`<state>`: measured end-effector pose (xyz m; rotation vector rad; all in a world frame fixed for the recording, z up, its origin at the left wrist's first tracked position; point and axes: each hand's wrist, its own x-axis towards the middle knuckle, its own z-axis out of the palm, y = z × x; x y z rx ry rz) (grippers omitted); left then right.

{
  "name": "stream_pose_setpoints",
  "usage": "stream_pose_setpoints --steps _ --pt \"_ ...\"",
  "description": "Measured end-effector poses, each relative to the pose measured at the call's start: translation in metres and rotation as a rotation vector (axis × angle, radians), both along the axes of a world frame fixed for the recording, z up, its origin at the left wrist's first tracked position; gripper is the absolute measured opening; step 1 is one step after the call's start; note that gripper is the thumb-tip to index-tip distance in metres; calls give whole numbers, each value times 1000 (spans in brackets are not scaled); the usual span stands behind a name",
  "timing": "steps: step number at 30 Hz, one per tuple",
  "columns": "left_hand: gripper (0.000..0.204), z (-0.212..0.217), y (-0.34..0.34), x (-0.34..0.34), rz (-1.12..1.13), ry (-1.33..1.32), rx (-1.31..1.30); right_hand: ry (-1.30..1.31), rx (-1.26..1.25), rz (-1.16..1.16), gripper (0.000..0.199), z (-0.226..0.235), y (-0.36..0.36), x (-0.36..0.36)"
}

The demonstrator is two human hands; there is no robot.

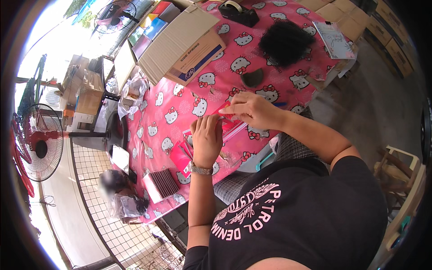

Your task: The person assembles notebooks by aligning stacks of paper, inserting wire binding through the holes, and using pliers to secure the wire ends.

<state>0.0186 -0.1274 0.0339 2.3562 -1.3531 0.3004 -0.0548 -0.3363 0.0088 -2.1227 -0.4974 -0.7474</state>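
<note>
My left hand point(207, 137), with a watch point(201, 169) on its wrist, has its fingers bent and pressed together at the edge of some pink-red sheets point(235, 131). Close beside it, my right hand point(253, 110) pinches a bright red piece point(224, 109) that looks like paper or card. The two hands nearly meet at the fingertips, and they cover much of what they hold. More pink sheets point(181, 158) lie under and left of my left hand. Beyond my right hand sits a dark green, half-round object point(252, 79) on the pink tablecloth point(186, 96).
A large open carton point(195, 56) of colourful items stands at the far left. Farther back are a black tape dispenser point(238, 13), a bundle of black coils point(285, 42) and a spiral notebook point(334, 41). A notebook stack point(160, 185) lies near left, beside a fan point(40, 146).
</note>
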Motion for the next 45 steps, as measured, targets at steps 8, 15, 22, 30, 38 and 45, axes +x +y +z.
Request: stream_pose_setpoints --steps 8,15,22,30,38,45 --pt "26 3 -6 -11 34 -46 2 270 61 -42 28 21 10 -11" --pt "25 0 6 -10 39 -11 29 671 173 218 26 40 8 2" --pt "14 -6 4 -5 27 66 -8 348 -411 -950 42 -130 -32 88" --pt "35 -15 12 -5 205 74 -15 724 573 232 57 -34 -60 73" --pt "33 -10 -14 -3 158 27 -91 859 631 705 58 33 -56 41" --pt "32 -16 11 17 118 93 -179 871 549 604 58 37 -47 53"
